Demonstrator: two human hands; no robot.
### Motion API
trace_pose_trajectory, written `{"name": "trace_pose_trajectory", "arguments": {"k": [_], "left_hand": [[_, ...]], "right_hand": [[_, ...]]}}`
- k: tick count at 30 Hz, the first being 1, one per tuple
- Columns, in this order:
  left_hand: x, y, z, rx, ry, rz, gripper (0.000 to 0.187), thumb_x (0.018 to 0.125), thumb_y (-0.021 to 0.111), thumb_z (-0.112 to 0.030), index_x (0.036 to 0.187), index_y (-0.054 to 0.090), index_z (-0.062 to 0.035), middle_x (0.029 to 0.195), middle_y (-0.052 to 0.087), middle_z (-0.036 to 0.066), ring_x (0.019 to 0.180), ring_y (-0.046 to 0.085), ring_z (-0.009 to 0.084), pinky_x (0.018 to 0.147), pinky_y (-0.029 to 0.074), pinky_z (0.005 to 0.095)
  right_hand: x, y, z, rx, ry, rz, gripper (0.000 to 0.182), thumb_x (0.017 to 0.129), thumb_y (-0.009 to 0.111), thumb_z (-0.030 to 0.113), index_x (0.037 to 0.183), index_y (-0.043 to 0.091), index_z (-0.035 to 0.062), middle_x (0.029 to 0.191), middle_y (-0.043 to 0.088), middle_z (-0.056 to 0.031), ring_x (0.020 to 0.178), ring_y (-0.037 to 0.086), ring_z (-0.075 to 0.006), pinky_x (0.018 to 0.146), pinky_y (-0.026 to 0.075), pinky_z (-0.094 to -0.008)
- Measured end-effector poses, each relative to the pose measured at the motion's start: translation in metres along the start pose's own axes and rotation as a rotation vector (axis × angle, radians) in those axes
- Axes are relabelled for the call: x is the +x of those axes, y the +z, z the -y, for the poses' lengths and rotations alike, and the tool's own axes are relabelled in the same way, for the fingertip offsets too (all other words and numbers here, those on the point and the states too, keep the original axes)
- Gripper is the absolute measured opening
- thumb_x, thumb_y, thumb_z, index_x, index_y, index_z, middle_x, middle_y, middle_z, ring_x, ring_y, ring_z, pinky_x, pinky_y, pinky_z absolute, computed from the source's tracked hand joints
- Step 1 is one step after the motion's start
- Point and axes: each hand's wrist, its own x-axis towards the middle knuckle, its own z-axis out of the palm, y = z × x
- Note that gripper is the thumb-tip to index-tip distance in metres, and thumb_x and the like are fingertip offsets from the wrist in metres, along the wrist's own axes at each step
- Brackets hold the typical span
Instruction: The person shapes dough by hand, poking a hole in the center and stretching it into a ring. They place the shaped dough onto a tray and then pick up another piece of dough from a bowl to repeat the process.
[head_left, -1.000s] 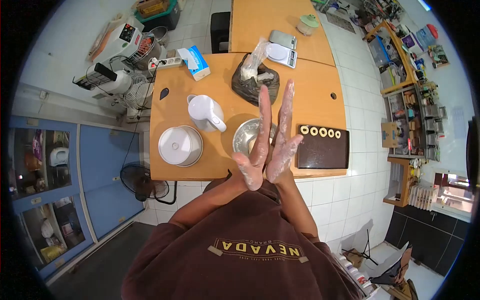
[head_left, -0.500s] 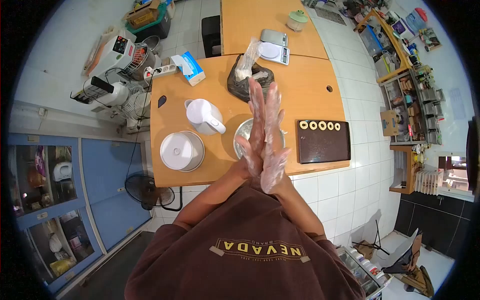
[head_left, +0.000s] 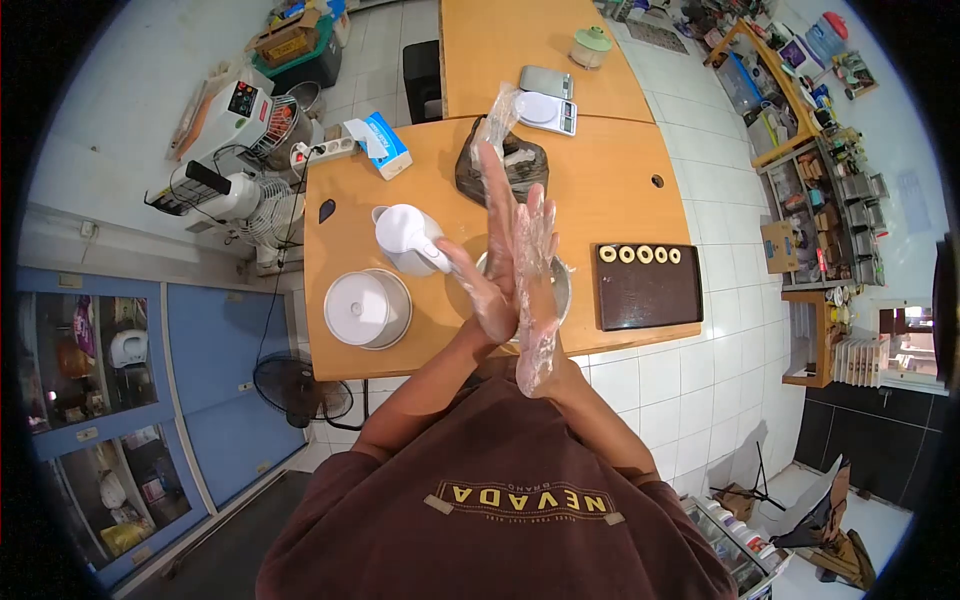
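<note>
Palm against palm, my left hand [head_left: 496, 270] and my right hand [head_left: 537, 290] are held up above a metal bowl [head_left: 566, 292], both in clear plastic gloves. The fingers of both are stretched out straight, and the left thumb sticks out to the side. Whether anything lies between the palms is hidden. Most of the bowl is covered by my hands. On the right, a dark baking tray [head_left: 650, 298] carries several pale dough rings [head_left: 645, 254] in a row along its far edge.
Left of my hands stand a white kettle [head_left: 405, 235] and a white lidded tub [head_left: 365, 310]. Farther back are a black plastic bag [head_left: 475, 180], a tissue box [head_left: 388, 150], a power strip [head_left: 328, 150], kitchen scales [head_left: 546, 112] and a green-lidded jar [head_left: 590, 48].
My palms have slid along each other: the left hand has moved forward, and the right hand has come back towards me. Bowl, tray and rings stay in place.
</note>
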Motion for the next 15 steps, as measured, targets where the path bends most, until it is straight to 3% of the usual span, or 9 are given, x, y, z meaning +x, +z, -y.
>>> {"name": "trace_pose_trajectory", "arguments": {"k": [2, 4, 7, 10, 11, 15], "left_hand": [[-0.003, -0.011, 0.014, 0.013, 0.041, 0.073, 0.121, 0.08, 0.011, -0.1, 0.169, -0.009, -0.0209, 0.177, -0.007, 0.002, 0.161, 0.009, 0.0326, 0.125, 0.02, 0.0558], [0.002, 0.014, 0.009, 0.218, 0.167, 0.113, 0.121, 0.081, 0.01, -0.1, 0.169, -0.009, -0.0192, 0.177, -0.008, 0.004, 0.162, 0.006, 0.0331, 0.126, 0.018, 0.0565], [-0.001, 0.05, 0.002, 0.165, 0.374, 0.15, 0.123, 0.08, 0.01, -0.101, 0.169, -0.008, -0.017, 0.176, -0.01, 0.008, 0.162, 0.003, 0.0347, 0.126, 0.016, 0.058], [-0.002, 0.036, -0.027, 0.26, 0.382, 0.299, 0.127, 0.077, 0.008, -0.103, 0.168, -0.01, -0.016, 0.176, -0.012, 0.007, 0.161, 0.003, 0.0364, 0.126, 0.013, 0.0579], [-0.001, 0.044, -0.037, 0.087, 0.347, 0.277, 0.128, 0.076, 0.008, -0.103, 0.168, -0.01, -0.0162, 0.176, -0.012, 0.006, 0.161, 0.004, 0.0358, 0.126, 0.014, 0.0575], [0.013, 0.049, -0.048, 0.148, 0.203, -0.024, 0.128, 0.075, 0.011, -0.104, 0.169, -0.01, -0.0197, 0.177, -0.006, 0.002, 0.161, 0.012, 0.0312, 0.126, 0.019, 0.0562]], "right_hand": [[0.001, -0.006, -0.001, -0.019, -0.006, 0.001, 0.1, 0.1, 0.009, 0.078, 0.168, 0.011, 0.0044, 0.175, -0.004, -0.0209, 0.161, -0.01, -0.04, 0.12, -0.02, -0.0595], [0.007, -0.015, 0.009, -0.024, -0.016, -0.035, 0.101, 0.1, 0.009, 0.078, 0.168, 0.011, 0.0043, 0.175, -0.005, -0.0211, 0.161, -0.011, -0.0402, 0.12, -0.02, -0.0594], [0.014, -0.021, 0.01, -0.01, -0.016, -0.066, 0.101, 0.099, 0.009, 0.079, 0.168, 0.01, 0.0042, 0.175, -0.005, -0.0215, 0.161, -0.011, -0.0405, 0.12, -0.02, -0.0592], [0.011, -0.021, 0.0, 0.013, 0.019, -0.03, 0.102, 0.099, 0.009, 0.079, 0.168, 0.01, 0.004, 0.175, -0.005, -0.0219, 0.16, -0.012, -0.0407, 0.12, -0.02, -0.059], [0.009, -0.018, -0.003, 0.022, 0.022, -0.015, 0.102, 0.099, 0.008, 0.079, 0.168, 0.01, 0.004, 0.175, -0.006, -0.0221, 0.16, -0.012, -0.0408, 0.12, -0.02, -0.059], [0.001, -0.003, -0.004, 0.044, -0.045, 0.001, 0.103, 0.099, 0.01, 0.079, 0.168, 0.011, 0.0027, 0.174, -0.004, -0.0231, 0.16, -0.012, -0.0409, 0.121, -0.019, -0.0581]]}}
